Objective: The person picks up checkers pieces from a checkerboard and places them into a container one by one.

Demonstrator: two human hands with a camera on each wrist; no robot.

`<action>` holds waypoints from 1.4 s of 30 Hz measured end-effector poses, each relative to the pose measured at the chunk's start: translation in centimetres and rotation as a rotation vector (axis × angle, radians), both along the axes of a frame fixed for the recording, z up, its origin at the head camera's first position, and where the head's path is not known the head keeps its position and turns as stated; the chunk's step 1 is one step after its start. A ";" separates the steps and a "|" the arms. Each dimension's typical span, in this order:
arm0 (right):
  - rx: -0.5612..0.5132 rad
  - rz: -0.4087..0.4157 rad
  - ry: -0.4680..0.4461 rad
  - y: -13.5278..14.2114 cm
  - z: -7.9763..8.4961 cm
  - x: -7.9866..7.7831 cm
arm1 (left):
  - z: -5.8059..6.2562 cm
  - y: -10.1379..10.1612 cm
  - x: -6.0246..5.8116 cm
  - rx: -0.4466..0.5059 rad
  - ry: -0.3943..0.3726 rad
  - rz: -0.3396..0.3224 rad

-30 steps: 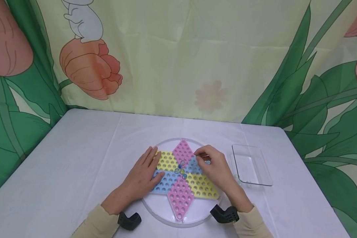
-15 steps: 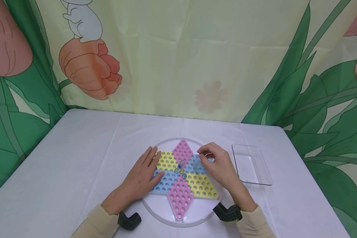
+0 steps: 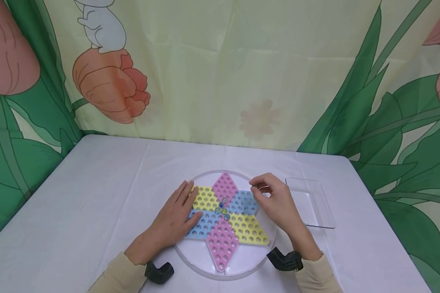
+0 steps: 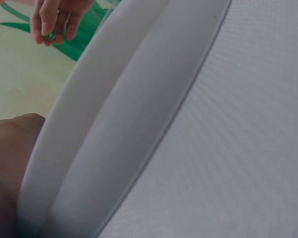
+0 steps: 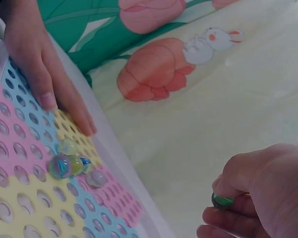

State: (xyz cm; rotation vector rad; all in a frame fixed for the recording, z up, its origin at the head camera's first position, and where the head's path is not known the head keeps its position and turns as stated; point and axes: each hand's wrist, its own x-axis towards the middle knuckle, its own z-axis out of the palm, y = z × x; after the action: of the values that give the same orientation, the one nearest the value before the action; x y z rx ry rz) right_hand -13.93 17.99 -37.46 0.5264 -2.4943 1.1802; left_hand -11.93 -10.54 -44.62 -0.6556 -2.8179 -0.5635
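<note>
A Chinese checkers board (image 3: pixel 221 244) with pink, yellow and blue points lies on the table. My left hand (image 3: pixel 174 213) rests flat on its left side, fingers straight over the yellow and blue areas. Above the board's right edge, my right hand (image 3: pixel 276 203) pinches a green marble (image 5: pixel 222 201) between thumb and index finger, raised over the board. Several marbles (image 5: pixel 61 166) sit clustered in holes at the board's centre. The left wrist view shows mostly the board's white rim (image 4: pixel 104 114), with part of the left hand (image 4: pixel 10 163) at the edge.
A clear plastic box (image 3: pixel 322 207) stands right of the board, partly hidden behind the right hand. White cloth covers the table (image 3: pixel 95 195). A printed curtain (image 3: pixel 205 81) with tulips and a rabbit hangs behind it.
My right hand has moved to the right and slightly up, away from the board's centre and toward the clear box, with the marble still pinched. The left hand stays in place.
</note>
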 end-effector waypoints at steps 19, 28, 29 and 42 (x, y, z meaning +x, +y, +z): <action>-0.013 -0.109 -0.083 1.7 1.2 0.0 | -0.1 -0.1 -0.1 -0.007 -0.004 0.005; -0.015 -0.153 -0.085 2.7 1.4 0.0 | -0.1 -0.1 0.0 -0.001 0.001 0.004; -0.014 -0.159 -0.083 2.9 1.4 0.0 | -0.2 -0.1 -0.1 -0.003 0.004 0.004; -0.054 -0.248 -0.114 4.9 2.1 0.0 | -0.2 -0.1 -0.1 -0.007 0.015 -0.003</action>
State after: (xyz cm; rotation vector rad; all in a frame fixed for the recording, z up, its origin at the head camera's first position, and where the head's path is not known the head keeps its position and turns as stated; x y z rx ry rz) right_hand -13.96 22.91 -35.40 0.1332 -2.5236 1.2053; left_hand -11.99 -10.63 -44.78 -0.6626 -2.8070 -0.5472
